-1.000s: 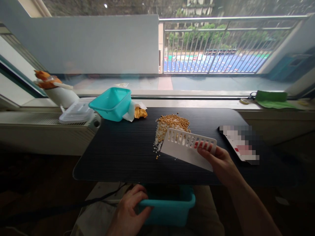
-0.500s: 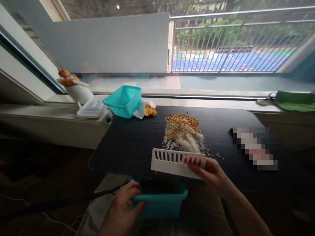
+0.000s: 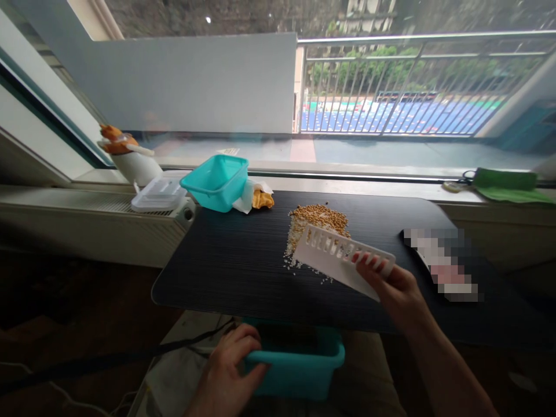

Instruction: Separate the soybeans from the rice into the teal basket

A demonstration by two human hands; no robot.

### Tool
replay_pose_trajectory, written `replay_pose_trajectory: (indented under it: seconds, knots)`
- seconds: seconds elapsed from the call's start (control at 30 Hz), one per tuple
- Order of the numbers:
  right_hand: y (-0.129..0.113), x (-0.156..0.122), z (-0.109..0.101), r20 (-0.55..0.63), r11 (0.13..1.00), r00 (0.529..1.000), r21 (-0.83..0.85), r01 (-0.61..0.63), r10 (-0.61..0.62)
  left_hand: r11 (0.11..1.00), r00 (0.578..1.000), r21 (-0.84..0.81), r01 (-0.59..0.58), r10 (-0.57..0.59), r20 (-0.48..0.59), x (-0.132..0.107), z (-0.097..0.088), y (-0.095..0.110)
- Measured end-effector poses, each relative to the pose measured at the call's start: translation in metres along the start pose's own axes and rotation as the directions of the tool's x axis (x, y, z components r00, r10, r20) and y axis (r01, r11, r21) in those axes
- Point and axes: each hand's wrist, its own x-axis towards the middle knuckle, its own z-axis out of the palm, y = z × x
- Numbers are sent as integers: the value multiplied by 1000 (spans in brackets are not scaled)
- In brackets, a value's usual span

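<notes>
R hand (image 3: 397, 289) reaches fwd-L over blk tbl (image 3: 226, 266), thumb in front, fingers behind, gripping white slotted plate (image 3: 328, 263) w/ far end over bean/rice pile (image 3: 319, 217); contact unclear. L hand (image 3: 234, 362), below tbl edge, grips teal bin (image 3: 299, 373) rim.

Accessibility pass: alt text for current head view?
Right hand holds a white slotted plate at a pile of pale and tan grains on a dark table; left hand grips a teal bin below the table's near edge.
</notes>
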Motion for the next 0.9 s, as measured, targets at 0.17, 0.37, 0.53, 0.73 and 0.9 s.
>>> replay_pose_trajectory:
  seconds: [0.17, 0.37, 0.53, 0.73, 0.9]
  knots:
    - [1, 33, -8, -52, 978, 984, -127, 164, -171, 999, 998, -30, -14, 16, 53, 1, 7, 6]
    - [-3, 40, -4, 51, 978, 987, -135, 158, -152, 999, 997, -38, 7, -4, 79, 1, 10, 3]
    - [-13, 31, -7, 56, 978, 987, -134, 159, -153, 999, 998, -40, -13, 16, 66, 3, 9, 4]
    - [-18, 23, -9, 60, 979, 989, -149, 140, -132, 999, 995, -50, -14, 19, 99, 5, 11, 5]
    - [-17, 18, -13, 83, 986, 990, -113, 121, -112, 999, 996, -45, -22, 26, 86, 4, 13, 3]
